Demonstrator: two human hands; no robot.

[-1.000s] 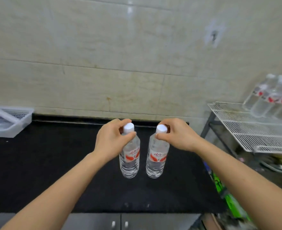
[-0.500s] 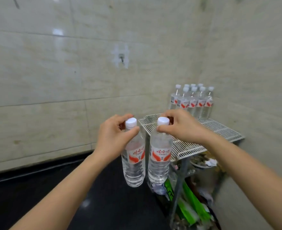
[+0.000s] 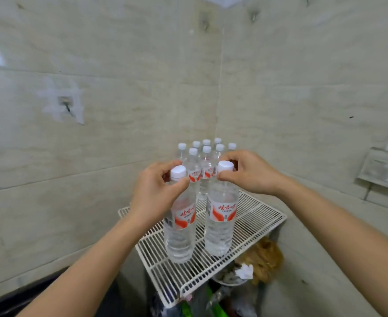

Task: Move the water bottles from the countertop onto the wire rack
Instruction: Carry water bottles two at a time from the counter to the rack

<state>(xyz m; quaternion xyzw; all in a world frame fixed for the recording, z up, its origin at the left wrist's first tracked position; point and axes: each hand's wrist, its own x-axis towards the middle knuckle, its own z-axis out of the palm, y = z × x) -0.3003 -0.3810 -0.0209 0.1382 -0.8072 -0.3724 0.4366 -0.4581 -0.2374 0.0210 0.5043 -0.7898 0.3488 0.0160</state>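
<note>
Left hand [image 3: 153, 193]: grips left bottle [image 3: 180, 227].
Right hand [image 3: 250, 172]: grips right bottle [image 3: 221, 220].
Ahead: stored bottles [image 3: 206, 149] fill wire rack's [image 3: 257, 216] rear.

Beige tiled walls [image 3: 120, 53] meet in a corner. Patched hole [image 3: 65, 106] on left wall; grey box [image 3: 382, 168] on right wall. Low down: orange-brown heap [image 3: 266, 259], crumpled white paper [image 3: 245, 271], green packaging [image 3: 217, 304].
</note>
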